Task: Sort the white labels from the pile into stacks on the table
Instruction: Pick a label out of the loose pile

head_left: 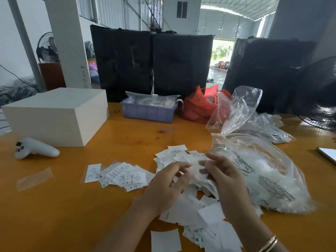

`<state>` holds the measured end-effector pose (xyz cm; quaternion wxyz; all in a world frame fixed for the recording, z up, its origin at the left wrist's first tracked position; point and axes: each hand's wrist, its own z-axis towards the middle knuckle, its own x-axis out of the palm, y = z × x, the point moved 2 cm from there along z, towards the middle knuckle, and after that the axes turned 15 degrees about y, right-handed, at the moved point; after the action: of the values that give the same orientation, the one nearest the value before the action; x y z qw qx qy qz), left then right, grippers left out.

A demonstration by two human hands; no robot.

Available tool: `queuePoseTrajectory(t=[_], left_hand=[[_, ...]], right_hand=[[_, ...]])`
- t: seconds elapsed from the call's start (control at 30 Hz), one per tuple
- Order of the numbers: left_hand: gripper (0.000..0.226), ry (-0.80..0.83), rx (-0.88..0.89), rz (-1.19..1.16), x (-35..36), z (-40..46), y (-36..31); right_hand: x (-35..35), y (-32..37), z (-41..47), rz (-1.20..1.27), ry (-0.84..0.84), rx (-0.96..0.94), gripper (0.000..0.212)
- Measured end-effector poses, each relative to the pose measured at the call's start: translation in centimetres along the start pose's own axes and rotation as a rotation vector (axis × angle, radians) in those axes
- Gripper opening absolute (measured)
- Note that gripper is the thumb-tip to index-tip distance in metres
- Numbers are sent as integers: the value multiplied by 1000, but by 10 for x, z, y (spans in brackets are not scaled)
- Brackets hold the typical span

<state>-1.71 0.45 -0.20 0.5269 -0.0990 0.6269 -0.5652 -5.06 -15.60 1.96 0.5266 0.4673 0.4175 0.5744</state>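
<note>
Loose white labels (190, 211) lie heaped at the near edge of the orange counter (63, 206), the lowest cut off by the frame; one at the bottom reads "M", most others show blank backs; both hands hover over the pile's far end, the left hand (169, 184) and right hand (225, 177) pinching what looks like a few labels between their fingertips, though motion blur there hides how many and what is printed; the right wrist wears a gold bangle (269, 243), partly out of frame; to the left a fanned row of sorted labels (118, 174) lies flat, with "XS", "S" and "XL" legible and the finer print too small to read; right of the hands a clear plastic bag (263, 171) carries black warning text that cannot be made out; farther back stand a white box (58, 115), a white controller (36, 149), a purple bin (148, 110) and a red bag (200, 104).
</note>
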Motion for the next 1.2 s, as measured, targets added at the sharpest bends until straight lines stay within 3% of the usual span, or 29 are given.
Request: queuePoseTrajectory(t=[0.13, 0.27, 0.4, 0.5, 0.57, 0.67, 0.73, 0.83, 0.9, 1.0, 1.1, 1.2], left_hand=[[53, 53, -64, -202, -6, -2, -4], [11, -32, -51, -327, -11, 2, -1], [10, -83, -84, -405, -14, 2, 3], [13, -82, -111, -290, -13, 2, 2], [14, -85, -102, -225, -10, 2, 3], [11, -102, -69, -238, -8, 2, 1], [29, -103, -93, -377, -10, 4, 0], [60, 58, -184, -568, -10, 4, 0], [55, 120, -221, -481, -7, 3, 2], [10, -78, -224, -588, -9, 4, 9], [9, -277, -199, -870, -21, 4, 14], [9, -412, -185, -976, -30, 3, 18]], right_hand=[[16, -12, -3, 252, 97, 130, 24], [16, -17, -2, 331, 82, 136, 25], [11, -21, -1, 384, 46, 127, 24], [11, -16, -1, 311, 61, 106, 48], [11, -14, 0, 73, 92, 161, 52], [10, -17, 1, -243, 143, 235, 21], [7, -18, 1, -140, 87, 260, 6], [6, -17, 0, 134, -1, 249, 6], [6, -18, 1, 160, -12, 225, 6], [10, -19, 1, 94, 31, 211, 3], [13, -18, 4, -41, 58, 149, 5], [10, -20, 11, -594, 46, 0, 10]])
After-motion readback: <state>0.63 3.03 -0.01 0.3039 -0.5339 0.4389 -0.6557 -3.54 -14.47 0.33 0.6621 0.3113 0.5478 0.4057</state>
